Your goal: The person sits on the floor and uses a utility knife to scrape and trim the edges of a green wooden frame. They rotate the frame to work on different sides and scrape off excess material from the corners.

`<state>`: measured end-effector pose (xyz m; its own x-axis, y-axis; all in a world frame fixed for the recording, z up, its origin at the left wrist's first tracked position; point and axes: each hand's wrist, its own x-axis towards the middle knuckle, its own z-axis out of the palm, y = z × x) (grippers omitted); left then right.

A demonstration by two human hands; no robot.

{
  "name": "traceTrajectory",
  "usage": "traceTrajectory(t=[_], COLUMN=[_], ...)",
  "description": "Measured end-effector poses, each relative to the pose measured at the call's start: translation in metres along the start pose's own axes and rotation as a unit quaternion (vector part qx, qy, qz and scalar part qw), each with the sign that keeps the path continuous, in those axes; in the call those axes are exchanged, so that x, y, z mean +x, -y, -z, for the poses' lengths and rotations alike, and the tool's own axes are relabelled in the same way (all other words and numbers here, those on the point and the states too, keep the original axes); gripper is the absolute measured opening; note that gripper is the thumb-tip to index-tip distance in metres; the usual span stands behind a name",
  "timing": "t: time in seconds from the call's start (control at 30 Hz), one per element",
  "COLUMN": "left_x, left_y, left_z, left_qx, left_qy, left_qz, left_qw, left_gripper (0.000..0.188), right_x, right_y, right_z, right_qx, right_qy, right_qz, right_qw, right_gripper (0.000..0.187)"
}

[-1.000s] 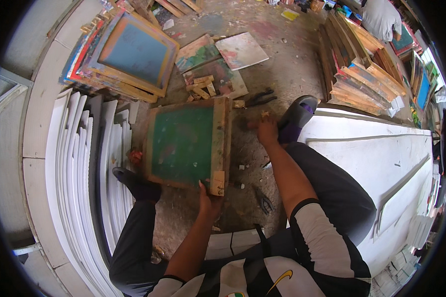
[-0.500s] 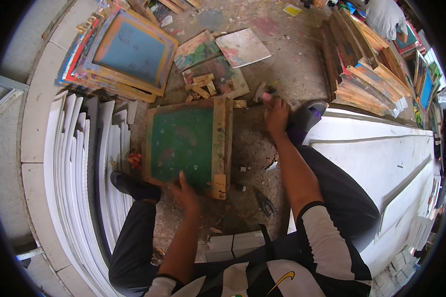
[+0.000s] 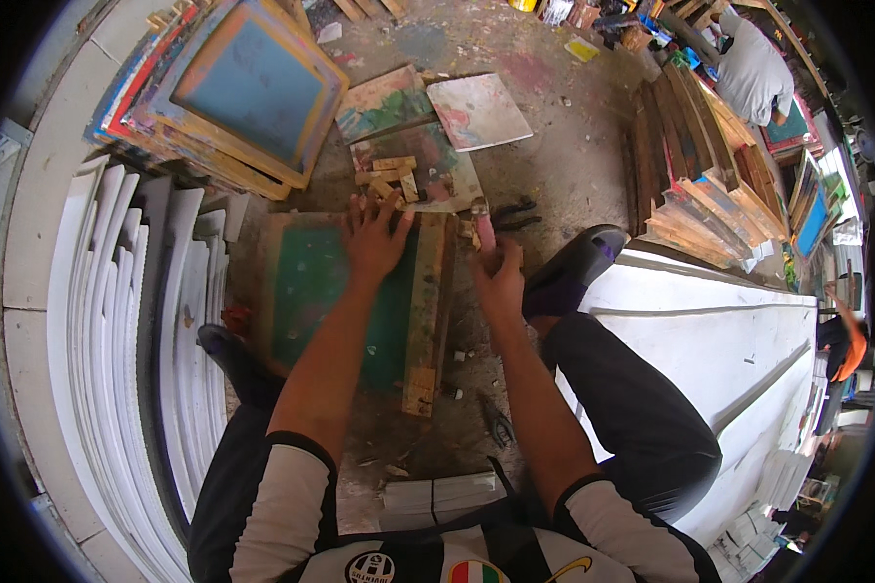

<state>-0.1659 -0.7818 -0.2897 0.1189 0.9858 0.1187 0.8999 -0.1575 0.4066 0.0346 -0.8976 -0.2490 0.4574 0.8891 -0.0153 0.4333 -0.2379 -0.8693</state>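
Note:
A wooden screen-printing frame (image 3: 426, 321) with a green mesh lies on the floor between my feet. My left hand (image 3: 374, 238) rests on its far edge with the fingers spread, beside several small wood blocks (image 3: 408, 185). At the frame's far right corner, my right hand (image 3: 499, 282) is closed round a hammer (image 3: 486, 231) with a pink grip. The hammer's metal head points away from me, and whether it touches the wood I cannot tell. Dark pliers (image 3: 517, 216) lie just beyond that hand.
Upright white sheets (image 3: 117, 321) stand at my left, below stacked frames (image 3: 262, 87). Another stack of wooden frames (image 3: 690, 146) is at the far right, above a large white board (image 3: 690, 311). Near me lie a second pair of pliers (image 3: 499, 425) and a strapped white bundle (image 3: 437, 497).
My left hand has moved from the frame's near side to its far edge. My right hand has brought the hammer left and nearer, to the frame's corner. The head view has shifted slightly.

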Motion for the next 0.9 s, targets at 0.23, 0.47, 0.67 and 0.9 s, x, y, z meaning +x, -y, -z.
traceTrajectory(t=[0.23,0.47,0.67,0.9], left_x=[0.005,0.010,0.014,0.020], left_y=[0.004,0.004,0.005,0.013], left_z=[-0.015,-0.015,-0.012,-0.025], left_qx=[0.009,-0.010,0.005,0.032], left_qy=[0.050,0.072,0.118,0.129], left_qz=[0.015,0.029,0.046,0.059], left_qw=[0.999,0.997,0.992,0.989], left_gripper=[0.060,0.064,0.068,0.068], right_x=[-0.035,-0.033,-0.026,-0.020], right_y=[0.016,0.016,0.050,0.023], right_z=[0.002,0.007,0.011,0.007], right_qx=[0.039,-0.073,-0.094,-0.143], right_qy=[0.037,0.064,-0.022,0.036], right_qz=[-0.072,0.016,0.167,0.173], right_qw=[0.996,0.995,0.981,0.974], right_gripper=[0.051,0.049,0.060,0.062])
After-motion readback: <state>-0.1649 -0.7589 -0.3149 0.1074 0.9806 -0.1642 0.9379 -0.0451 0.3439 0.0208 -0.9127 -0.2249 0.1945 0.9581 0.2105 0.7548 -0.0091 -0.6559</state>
